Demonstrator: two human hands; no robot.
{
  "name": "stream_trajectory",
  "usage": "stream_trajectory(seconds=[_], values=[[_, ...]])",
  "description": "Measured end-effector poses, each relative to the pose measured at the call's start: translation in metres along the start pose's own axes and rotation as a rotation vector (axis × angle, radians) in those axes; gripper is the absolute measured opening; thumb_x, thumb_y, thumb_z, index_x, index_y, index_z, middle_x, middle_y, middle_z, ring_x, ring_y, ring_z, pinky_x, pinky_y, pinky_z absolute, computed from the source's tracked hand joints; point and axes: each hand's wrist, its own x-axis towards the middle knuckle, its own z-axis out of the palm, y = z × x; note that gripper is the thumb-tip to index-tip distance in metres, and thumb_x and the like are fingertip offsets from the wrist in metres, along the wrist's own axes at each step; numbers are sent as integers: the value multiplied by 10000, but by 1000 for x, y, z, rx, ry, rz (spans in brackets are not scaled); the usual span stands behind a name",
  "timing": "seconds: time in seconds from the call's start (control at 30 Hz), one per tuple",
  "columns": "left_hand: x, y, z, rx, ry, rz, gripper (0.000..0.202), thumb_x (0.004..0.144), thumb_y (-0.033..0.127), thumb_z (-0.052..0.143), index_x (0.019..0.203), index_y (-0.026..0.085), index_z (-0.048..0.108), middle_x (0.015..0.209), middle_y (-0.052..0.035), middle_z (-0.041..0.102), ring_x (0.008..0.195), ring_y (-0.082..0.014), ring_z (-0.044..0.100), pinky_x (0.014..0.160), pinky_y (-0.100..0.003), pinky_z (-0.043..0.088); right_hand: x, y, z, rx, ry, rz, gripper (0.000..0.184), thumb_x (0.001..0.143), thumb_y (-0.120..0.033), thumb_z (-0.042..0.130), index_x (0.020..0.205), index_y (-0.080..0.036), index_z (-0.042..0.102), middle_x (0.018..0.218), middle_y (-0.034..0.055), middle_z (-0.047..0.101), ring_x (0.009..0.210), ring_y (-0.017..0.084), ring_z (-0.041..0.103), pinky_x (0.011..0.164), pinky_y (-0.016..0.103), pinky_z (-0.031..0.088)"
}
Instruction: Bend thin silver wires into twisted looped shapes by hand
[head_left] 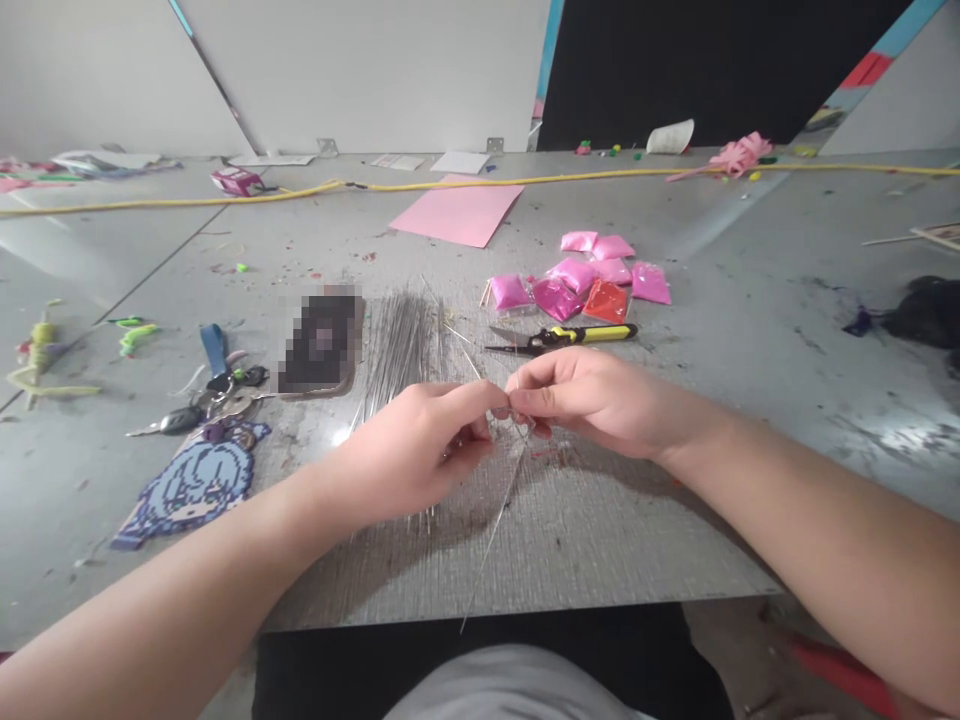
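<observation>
My left hand and my right hand meet over the near middle of the table, fingers pinched together. Both grip a thin metal wire, bent into small loops between the fingertips; a long straight end trails down toward the table's front edge. How the wire runs inside the fingers is partly hidden. A bundle of straight grey wires lies just beyond and partly under my left hand. Past my right hand rest pliers with yellow and black handles.
Several pink packets and a red packet lie behind the pliers. A blurred-out phone, keys and a blue pixel-pattern charm are at left. A yellow cord crosses behind a pink sheet.
</observation>
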Motion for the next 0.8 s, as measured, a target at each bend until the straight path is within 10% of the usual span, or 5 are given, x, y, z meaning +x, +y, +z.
stream_trajectory(seconds=[0.8], values=[[-2,-3,7,174,80,127,269,898,50,516,1119,202,527,898,-16,650,781,-144,621,688,-250,459,-1,1,23,260,173,25,116,732,-195,580,625,-162,608,661,-13,480,604,120,428,535,271,325]])
